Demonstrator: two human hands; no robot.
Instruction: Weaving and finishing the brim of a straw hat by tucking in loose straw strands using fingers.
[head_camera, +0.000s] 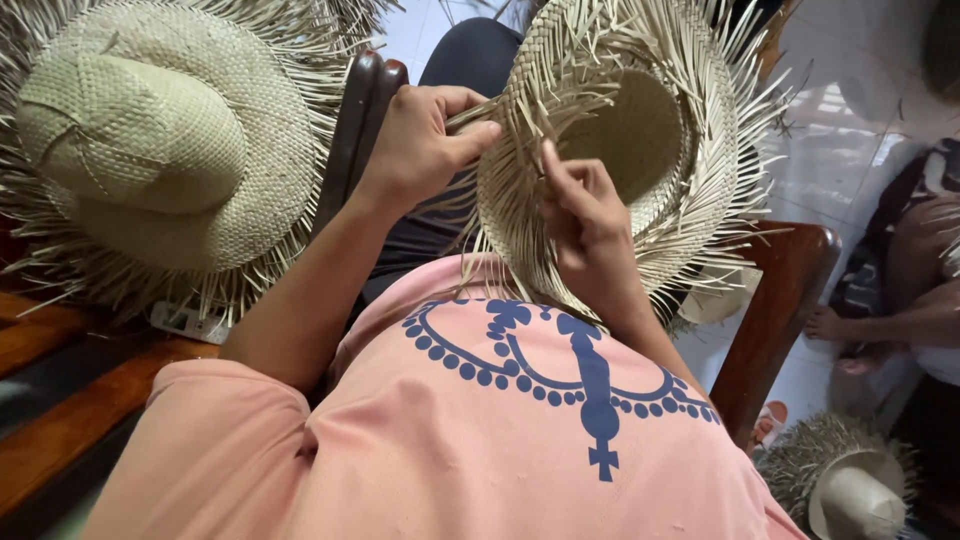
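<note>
An unfinished woven straw hat (640, 140) is held upside down in front of my chest, its brim edge bristling with loose straw ends. My left hand (425, 140) pinches a few straw strands at the brim's left edge. My right hand (585, 205) presses on the near brim, its index finger pointing up along the weave. Both hands grip the same hat.
A second straw hat with a fringed brim (150, 150) rests on the wooden bench (60, 400) at the left. A wooden armrest (790, 290) stands at the right. Another hat (850, 490) lies on the tiled floor. A seated person's leg and foot (850, 325) show at the right.
</note>
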